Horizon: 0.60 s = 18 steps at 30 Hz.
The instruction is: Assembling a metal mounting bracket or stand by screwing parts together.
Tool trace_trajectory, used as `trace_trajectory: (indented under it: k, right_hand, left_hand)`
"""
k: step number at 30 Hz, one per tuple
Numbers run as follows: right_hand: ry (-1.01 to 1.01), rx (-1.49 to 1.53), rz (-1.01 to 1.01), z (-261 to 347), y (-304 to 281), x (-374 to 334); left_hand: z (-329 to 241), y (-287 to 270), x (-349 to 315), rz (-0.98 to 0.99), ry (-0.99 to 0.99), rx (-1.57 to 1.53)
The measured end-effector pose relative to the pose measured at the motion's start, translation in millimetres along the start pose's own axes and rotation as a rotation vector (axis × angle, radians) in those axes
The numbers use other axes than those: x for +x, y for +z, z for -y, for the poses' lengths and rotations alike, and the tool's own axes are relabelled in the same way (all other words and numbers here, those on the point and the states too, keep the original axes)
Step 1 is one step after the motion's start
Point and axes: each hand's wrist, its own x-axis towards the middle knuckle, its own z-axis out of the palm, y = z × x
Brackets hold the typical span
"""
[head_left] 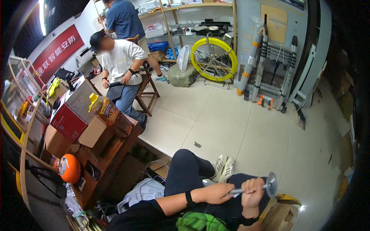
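Over my lap I hold a grey metal rod with a round disc-shaped flange [272, 184] at its right end. My right hand [252, 191] is wrapped round the rod close to the flange. Just to its left, my left hand [219, 193] is closed on the other end of the same rod, with a short stretch of bare rod between the two hands. The fingers of the left hand are partly hidden behind its back. Below the hands, a bright green patterned cloth [202, 222] lies against me.
On my left a wooden table [127, 144] carries an orange helmet [70, 168], a large yellow-capped bottle [111, 115] and boxes. A seated person [121, 63] holds a dark object; another stands behind. A yellow cable reel [214, 59] and folded ladders [273, 65] stand at the back.
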Motion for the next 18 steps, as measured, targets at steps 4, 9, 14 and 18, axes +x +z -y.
trace_trajectory:
  k: [4, 9, 14, 18]
  right_hand:
    - [-0.005, -0.252, 0.242, -3.5, 18.1, 0.5]
    - [-0.084, -0.593, 0.156, 0.4, 5.9, -2.2]
    - [-0.078, -0.73, -0.028, 4.6, -17.7, -3.5]
    - [-0.057, -0.06, 0.107, -1.9, 7.0, -0.7]
  left_hand:
    - [6.7, 10.5, -13.1, -0.036, 0.03, -0.18]
    - [-21.1, 10.4, -10.3, -0.264, -0.081, -0.187]
    - [-20.1, 12.7, -0.1, -0.258, -0.021, -0.074]
    - [-23.4, 5.9, -12.1, -0.152, -0.014, -0.259]
